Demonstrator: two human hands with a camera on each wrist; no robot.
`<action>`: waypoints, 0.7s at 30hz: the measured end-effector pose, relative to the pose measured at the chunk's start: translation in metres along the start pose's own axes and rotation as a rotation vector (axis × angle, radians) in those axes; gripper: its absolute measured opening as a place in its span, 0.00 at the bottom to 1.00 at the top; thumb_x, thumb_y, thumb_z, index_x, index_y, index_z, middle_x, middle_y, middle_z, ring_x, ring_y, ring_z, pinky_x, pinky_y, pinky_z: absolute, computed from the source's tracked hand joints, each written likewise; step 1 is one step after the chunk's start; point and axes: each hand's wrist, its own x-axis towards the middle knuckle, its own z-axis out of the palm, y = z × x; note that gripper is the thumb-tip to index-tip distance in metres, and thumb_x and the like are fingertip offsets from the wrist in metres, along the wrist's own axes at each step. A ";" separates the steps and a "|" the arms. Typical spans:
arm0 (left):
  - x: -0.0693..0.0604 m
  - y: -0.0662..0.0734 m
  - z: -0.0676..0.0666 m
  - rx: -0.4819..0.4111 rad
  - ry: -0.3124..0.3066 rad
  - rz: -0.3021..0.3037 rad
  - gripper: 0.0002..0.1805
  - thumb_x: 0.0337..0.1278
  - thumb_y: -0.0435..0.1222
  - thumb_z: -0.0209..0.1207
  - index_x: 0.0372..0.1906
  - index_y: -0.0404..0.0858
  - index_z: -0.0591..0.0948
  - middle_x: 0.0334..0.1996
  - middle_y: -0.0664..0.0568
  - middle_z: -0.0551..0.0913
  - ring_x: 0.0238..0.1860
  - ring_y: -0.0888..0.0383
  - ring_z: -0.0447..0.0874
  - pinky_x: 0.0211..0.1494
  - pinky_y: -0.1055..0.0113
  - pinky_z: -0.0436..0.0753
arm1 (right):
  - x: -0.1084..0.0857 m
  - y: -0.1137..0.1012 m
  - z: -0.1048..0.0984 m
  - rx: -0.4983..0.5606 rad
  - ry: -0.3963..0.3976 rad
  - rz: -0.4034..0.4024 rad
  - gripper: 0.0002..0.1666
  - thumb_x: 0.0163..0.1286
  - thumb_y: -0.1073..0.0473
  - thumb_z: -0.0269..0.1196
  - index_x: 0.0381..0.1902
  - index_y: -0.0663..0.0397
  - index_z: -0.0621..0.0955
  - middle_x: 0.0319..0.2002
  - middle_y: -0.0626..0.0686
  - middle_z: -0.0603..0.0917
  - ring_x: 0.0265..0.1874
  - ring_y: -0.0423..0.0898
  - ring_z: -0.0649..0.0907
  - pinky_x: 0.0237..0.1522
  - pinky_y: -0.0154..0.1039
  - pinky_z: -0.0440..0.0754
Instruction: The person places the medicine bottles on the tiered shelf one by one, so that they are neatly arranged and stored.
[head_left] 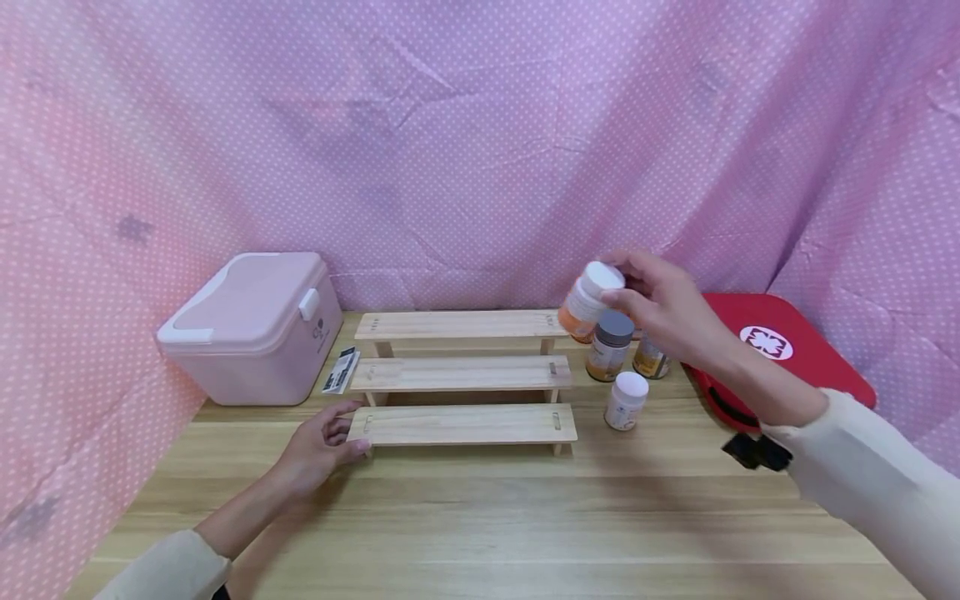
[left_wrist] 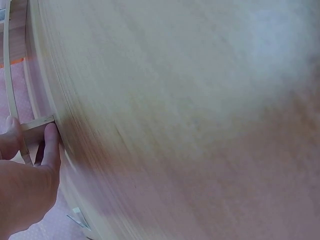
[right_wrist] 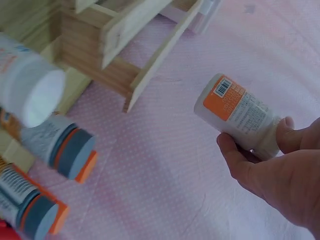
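Note:
My right hand grips a white pill bottle by its cap end, lifted near the right end of the top shelf. In the right wrist view, this bottle shows an orange and white label with a barcode. The left hand holds the left end of the lowest step of a three-tier wooden rack. In the left wrist view, thumb and fingers pinch the rack's end at a support. Below the raised bottle stand a dark-lidded jar, another jar and a small white bottle.
A pink lidded box stands at the left, with a small printed packet beside it. A red case with a white emblem lies at the right, under the right forearm. Pink dotted cloth hangs behind the wooden table.

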 end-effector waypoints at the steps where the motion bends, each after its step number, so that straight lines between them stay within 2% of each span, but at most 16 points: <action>1: 0.000 0.000 0.000 -0.002 0.000 -0.003 0.37 0.55 0.31 0.66 0.68 0.29 0.62 0.54 0.31 0.77 0.55 0.44 0.79 0.49 0.70 0.81 | 0.006 -0.003 0.003 0.003 -0.015 0.008 0.19 0.69 0.70 0.58 0.58 0.62 0.74 0.51 0.59 0.80 0.47 0.49 0.80 0.49 0.30 0.78; 5: 0.000 0.000 0.000 0.006 0.000 -0.008 0.38 0.55 0.32 0.66 0.68 0.29 0.62 0.54 0.32 0.78 0.54 0.44 0.79 0.49 0.71 0.80 | 0.031 -0.012 0.017 0.044 -0.073 0.003 0.19 0.69 0.70 0.58 0.57 0.63 0.74 0.52 0.61 0.79 0.48 0.54 0.80 0.52 0.44 0.79; 8: 0.001 0.000 0.000 -0.005 0.003 -0.010 0.38 0.55 0.30 0.65 0.68 0.28 0.61 0.55 0.31 0.77 0.54 0.44 0.79 0.48 0.71 0.81 | 0.049 -0.017 0.031 0.087 -0.124 -0.020 0.18 0.68 0.71 0.58 0.56 0.65 0.74 0.52 0.63 0.79 0.50 0.54 0.80 0.51 0.47 0.79; 16: 0.001 -0.001 0.001 -0.008 -0.002 -0.018 0.39 0.54 0.31 0.66 0.69 0.28 0.61 0.54 0.32 0.77 0.53 0.45 0.80 0.48 0.71 0.81 | 0.086 -0.024 0.075 0.199 -0.218 -0.006 0.16 0.69 0.71 0.57 0.54 0.67 0.73 0.51 0.65 0.79 0.50 0.56 0.80 0.49 0.46 0.82; 21: 0.002 -0.001 0.001 -0.037 -0.006 -0.016 0.39 0.54 0.29 0.66 0.69 0.28 0.60 0.54 0.33 0.78 0.50 0.47 0.81 0.47 0.71 0.81 | 0.105 -0.032 0.095 0.201 -0.238 0.024 0.16 0.69 0.68 0.59 0.54 0.63 0.74 0.51 0.62 0.80 0.50 0.53 0.81 0.49 0.42 0.82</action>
